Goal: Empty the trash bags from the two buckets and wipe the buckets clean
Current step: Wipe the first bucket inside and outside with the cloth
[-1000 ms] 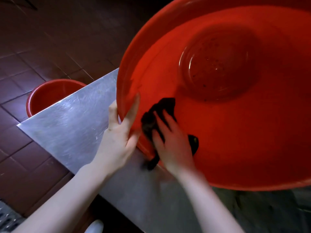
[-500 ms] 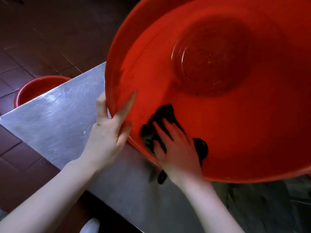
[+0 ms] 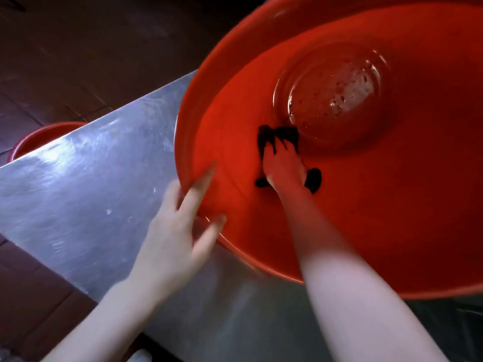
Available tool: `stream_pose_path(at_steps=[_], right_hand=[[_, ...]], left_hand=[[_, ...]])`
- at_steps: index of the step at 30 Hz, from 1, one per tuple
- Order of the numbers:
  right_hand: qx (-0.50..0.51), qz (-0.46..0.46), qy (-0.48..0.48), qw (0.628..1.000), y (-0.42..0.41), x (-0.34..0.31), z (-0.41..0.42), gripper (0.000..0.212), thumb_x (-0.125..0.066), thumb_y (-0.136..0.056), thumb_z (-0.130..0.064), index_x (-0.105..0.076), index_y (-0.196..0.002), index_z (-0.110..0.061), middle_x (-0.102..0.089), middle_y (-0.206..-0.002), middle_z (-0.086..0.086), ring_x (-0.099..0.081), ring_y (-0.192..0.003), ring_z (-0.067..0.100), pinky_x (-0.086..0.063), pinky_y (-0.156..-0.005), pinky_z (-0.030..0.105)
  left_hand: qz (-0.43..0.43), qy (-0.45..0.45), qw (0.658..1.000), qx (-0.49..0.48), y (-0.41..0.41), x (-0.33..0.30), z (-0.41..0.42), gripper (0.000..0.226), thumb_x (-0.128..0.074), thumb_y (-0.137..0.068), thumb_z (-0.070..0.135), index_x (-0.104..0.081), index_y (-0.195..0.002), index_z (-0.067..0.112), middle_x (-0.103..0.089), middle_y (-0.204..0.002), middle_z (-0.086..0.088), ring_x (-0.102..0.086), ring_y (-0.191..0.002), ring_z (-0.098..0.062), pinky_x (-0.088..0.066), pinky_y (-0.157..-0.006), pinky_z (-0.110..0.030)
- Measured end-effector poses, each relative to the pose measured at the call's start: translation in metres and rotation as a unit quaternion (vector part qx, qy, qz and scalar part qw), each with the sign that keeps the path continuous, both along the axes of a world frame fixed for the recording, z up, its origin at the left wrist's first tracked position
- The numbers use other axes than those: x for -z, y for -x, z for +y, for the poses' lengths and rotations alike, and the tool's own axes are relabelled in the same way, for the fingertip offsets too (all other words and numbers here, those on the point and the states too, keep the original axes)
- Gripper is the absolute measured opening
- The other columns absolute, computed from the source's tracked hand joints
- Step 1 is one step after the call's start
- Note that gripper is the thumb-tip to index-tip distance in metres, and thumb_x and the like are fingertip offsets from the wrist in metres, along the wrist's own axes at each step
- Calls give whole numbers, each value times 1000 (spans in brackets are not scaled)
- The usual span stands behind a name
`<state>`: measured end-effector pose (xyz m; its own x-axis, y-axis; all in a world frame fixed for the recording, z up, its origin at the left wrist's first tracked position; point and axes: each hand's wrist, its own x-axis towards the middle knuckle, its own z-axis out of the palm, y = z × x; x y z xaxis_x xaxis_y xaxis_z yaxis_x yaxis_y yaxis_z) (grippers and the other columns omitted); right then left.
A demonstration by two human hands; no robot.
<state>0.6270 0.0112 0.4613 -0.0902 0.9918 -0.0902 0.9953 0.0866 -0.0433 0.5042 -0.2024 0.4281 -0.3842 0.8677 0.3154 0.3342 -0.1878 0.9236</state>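
A large red bucket [image 3: 392,218] lies tilted on the steel table, its mouth toward me and its speckled wet bottom [image 3: 332,92] in view. My left hand [image 3: 180,231] grips the near-left rim, thumb inside and fingers behind it. Deep inside the bucket, my right hand [image 3: 283,165] presses a dark cloth [image 3: 278,135] flat against the inner wall just below the bottom. A second red bucket [image 3: 39,139] stands on the floor behind the table's left edge, mostly hidden.
The steel table [image 3: 91,184] runs diagonally from the lower left to the bucket, its corner at the left. Dark brown floor tiles [image 3: 78,61] surround it. A dark bag-like sheet [image 3: 449,327] lies on the table at the lower right.
My right hand has slid the cloth from near the rim deep into the bucket toward its bottom. The view has shifted, and my left hand keeps hold of the rim.
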Motion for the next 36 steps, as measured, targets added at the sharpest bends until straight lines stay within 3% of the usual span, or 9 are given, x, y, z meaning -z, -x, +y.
stream_pose_path(at_steps=[3, 6, 9, 14, 18, 22, 25, 30, 36], right_hand=[[-13, 107, 3, 994, 20, -3, -5, 50, -23, -104, -17, -19, -153, -11, -16, -161, 8, -11, -148, 25, -19, -118, 41], [-127, 164, -36, 978, 16, 1, -67, 50, -34, -101, -33, -34, -149, -20, -29, -157, 6, -25, -145, 24, -23, -117, 39], [-257, 92, -33, 961, -22, -2, -144, 55, -32, -95, -44, -35, -148, -31, -33, -156, 1, -28, -143, 22, -23, -115, 40], [-62, -85, -18, 994, -41, -12, -49, 52, -26, -98, -44, -35, -148, -30, -29, -157, 2, -27, -143, 28, -21, -115, 54], [51, -5, 11, 999, 13, -9, 6, 47, -24, -103, -30, -34, -147, -21, -26, -155, 8, -25, -141, 35, -19, -115, 56], [-156, 163, -60, 972, 26, 7, -71, 52, -32, -98, -37, -39, -147, -21, -33, -156, 4, -33, -142, 25, -29, -113, 45], [-295, 164, -53, 940, -12, 2, -138, 52, -37, -96, -37, -42, -146, -23, -36, -154, 1, -34, -142, 19, -33, -111, 45], [-141, -9, -25, 990, -23, 1, -33, 56, -28, -97, -44, -32, -150, -28, -21, -161, -1, -26, -144, 28, -24, -116, 50], [-81, 167, -24, 982, 28, 10, -8, 50, -31, -102, -36, -33, -150, -23, -27, -158, 0, -29, -143, 25, -24, -116, 48]], left_hand=[[-1, 16, 1000, 17, -3, 6, 7, 78, -60, -92, 10, -23, -149, 49, -42, -108, 9, -55, -84, 8, -39, -71, 0], [11, 18, 1000, 13, 5, 8, 10, 81, -58, -90, 15, -17, -147, 56, -47, -101, 5, -55, -82, 0, -40, -69, -1], [13, 24, 1000, 16, 6, 9, 9, 94, -62, -87, 0, -16, -146, 58, -50, -97, 7, -54, -79, -4, -40, -68, -3], [-9, 19, 1000, 12, 2, 7, 9, 89, -62, -89, 0, -21, -146, 55, -48, -90, 18, -53, -75, -8, -40, -68, -5], [4, 15, 1000, 25, 2, 6, 10, 90, -61, -90, 3, -15, -147, 56, -47, -96, 16, -54, -78, -9, -44, -69, -7], [8, 19, 999, 26, 7, 10, 13, 93, -59, -88, 7, -9, -144, 62, -53, -96, 3, -53, -78, -11, -45, -71, -9], [17, 12, 1000, 21, 6, 8, 12, 91, -56, -83, 11, -10, -145, 61, -51, -98, 5, -54, -75, -9, -43, -68, -6], [-1, 17, 1000, 16, 6, 10, 11, 90, -59, -84, 10, -15, -147, 57, -53, -88, 6, -56, -75, -9, -41, -67, -5], [2, 17, 999, 28, 7, 9, 12, 90, -59, -88, 5, -13, -148, 54, -54, -85, 3, -56, -74, -13, -42, -65, -6]])
